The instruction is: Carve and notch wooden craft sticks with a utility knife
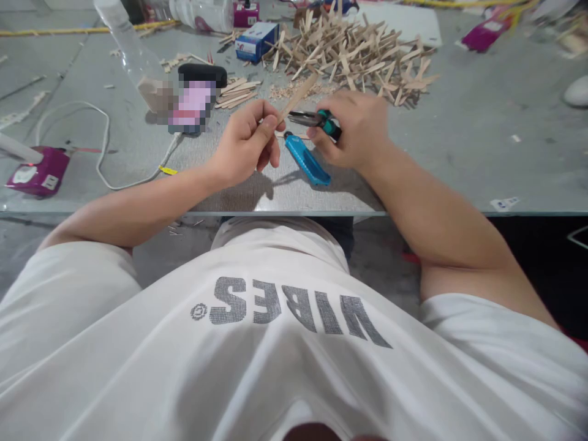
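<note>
Between the thumb and fingers of my left hand a flat wooden craft stick is pinched, its far end slanting up to the right. My right hand is wrapped round a pair of pliers with green and black handles. The metal jaws point left, close to the stick; whether they touch it I cannot tell. A blue utility knife lies on the table just below both hands. Behind them spreads a big heap of wooden sticks, with small wood chips in front of it.
A smaller row of sticks lies beside a phone on a stand. Its white cable loops left. Also about are a clear bottle, a blue box and a purple glue bottle. The table's front edge runs before me.
</note>
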`<state>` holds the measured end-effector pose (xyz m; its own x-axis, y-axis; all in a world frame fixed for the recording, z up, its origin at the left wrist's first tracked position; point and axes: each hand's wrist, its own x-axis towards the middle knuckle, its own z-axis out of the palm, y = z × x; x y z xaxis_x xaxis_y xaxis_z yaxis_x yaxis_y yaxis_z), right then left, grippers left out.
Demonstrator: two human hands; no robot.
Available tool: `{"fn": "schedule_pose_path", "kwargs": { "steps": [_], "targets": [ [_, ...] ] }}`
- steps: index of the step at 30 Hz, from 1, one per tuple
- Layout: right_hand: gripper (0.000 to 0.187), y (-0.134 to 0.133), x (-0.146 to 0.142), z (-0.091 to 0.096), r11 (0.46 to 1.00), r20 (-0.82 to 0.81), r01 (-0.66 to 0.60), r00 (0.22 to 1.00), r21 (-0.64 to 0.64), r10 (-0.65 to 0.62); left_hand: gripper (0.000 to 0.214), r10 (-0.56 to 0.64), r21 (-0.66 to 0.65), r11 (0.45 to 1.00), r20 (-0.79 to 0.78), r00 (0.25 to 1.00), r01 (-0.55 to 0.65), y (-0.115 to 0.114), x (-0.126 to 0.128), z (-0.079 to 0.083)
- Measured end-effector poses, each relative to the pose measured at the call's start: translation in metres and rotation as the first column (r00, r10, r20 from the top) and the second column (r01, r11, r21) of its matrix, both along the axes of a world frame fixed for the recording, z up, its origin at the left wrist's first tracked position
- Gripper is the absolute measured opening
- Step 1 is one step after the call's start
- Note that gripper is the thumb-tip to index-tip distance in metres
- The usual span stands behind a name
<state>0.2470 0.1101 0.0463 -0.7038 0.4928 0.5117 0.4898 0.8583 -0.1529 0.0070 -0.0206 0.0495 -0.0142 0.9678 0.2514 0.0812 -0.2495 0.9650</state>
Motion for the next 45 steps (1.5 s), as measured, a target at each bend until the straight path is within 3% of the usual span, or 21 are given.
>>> {"fn": "schedule_pose_path", "kwargs": {
  "steps": [5,10,13,17,19,22,26,30,33,37,42,45],
  "targets": [
    [0.076,-0.009,-0.002,0.005,0.997,0.009,0.052,0.999,-0.053,-0.052,0.017,-0.108,-0.092,0.99,0.024,0.994,0.109,-0.002,0.001,-0.001],
    [0.075,-0.008,-0.003,0.004,0.999,-0.011,0.04,0.999,-0.004,-0.04,0.033,-0.131,-0.099,0.986,0.066,0.989,0.137,-0.004,0.003,-0.001],
    [0.072,0.007,-0.002,-0.005,0.999,-0.049,0.043,0.998,0.022,-0.041,0.029,-0.084,-0.012,0.996,0.118,0.989,0.086,0.002,0.001,0.001],
    [0.082,0.047,0.006,-0.024,0.994,-0.03,0.11,0.994,0.019,-0.11,0.014,0.118,0.075,0.988,0.176,0.977,-0.133,0.022,-0.012,0.002],
    [0.083,0.065,0.013,-0.031,0.994,0.051,0.105,0.993,-0.032,-0.104,0.016,0.12,0.065,0.99,0.119,0.986,-0.128,0.033,-0.021,0.001],
    [0.069,0.077,0.023,-0.029,0.988,0.117,0.081,0.991,-0.133,-0.065,0.036,0.253,0.078,0.962,0.092,0.963,-0.26,0.041,-0.035,0.0],
    [0.047,0.075,0.032,-0.015,0.95,0.246,0.193,0.96,-0.247,-0.131,0.039,0.134,0.007,0.991,-0.167,0.977,-0.134,0.041,-0.044,-0.002],
    [0.048,0.085,0.04,-0.015,0.925,0.217,0.169,0.971,-0.341,-0.097,0.05,0.09,0.053,0.995,-0.172,0.981,-0.082,0.044,-0.041,-0.008],
    [0.052,0.093,0.044,-0.02,0.93,0.223,0.153,0.972,-0.335,-0.08,0.039,0.118,0.045,0.993,-0.14,0.983,-0.113,0.042,-0.034,-0.007],
    [0.039,0.073,0.035,-0.011,0.966,0.217,0.128,0.973,-0.226,-0.078,0.015,0.14,0.046,0.99,-0.09,0.986,-0.136,0.03,-0.023,0.002],
    [0.022,0.025,-0.002,0.0,0.996,0.303,0.065,0.952,-0.06,-0.044,0.011,0.185,0.108,0.978,-0.058,0.981,-0.178,0.02,-0.017,0.003],
    [0.02,0.023,-0.024,-0.005,0.996,0.37,0.075,0.927,-0.049,-0.052,0.013,0.24,0.112,0.967,-0.101,0.965,-0.229,0.021,-0.017,0.0]
  ]
}}
